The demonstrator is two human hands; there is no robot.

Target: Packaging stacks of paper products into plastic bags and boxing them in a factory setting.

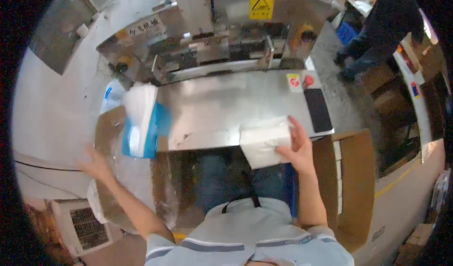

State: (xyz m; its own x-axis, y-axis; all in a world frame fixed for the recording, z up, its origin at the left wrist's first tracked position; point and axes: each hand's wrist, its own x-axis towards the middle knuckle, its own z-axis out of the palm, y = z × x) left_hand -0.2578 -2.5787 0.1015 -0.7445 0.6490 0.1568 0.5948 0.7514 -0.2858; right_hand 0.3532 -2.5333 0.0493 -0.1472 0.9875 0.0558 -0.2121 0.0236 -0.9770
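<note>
My right hand (298, 148) grips a white block-shaped pack (265, 142), apparently wrapped tissue paper, by its right end. The pack is just over the front edge of the steel table (212, 105). My left hand (96, 166) is out at the far left, blurred, fingers spread and nothing visible in them. It is beside a cardboard box with a clear plastic liner (134, 181). Above that box, at the table's left end, is a blue and white plastic bundle (144, 122), smeared on its right side; whether it rests on the box or the table I cannot tell.
At my right stands an open cardboard box (356, 181) with several white packs along its inner left side. A black phone-like slab (318, 110) and a red button (308, 80) are on the table's right end. Machine housing rises behind. A person (382, 25) stands far right.
</note>
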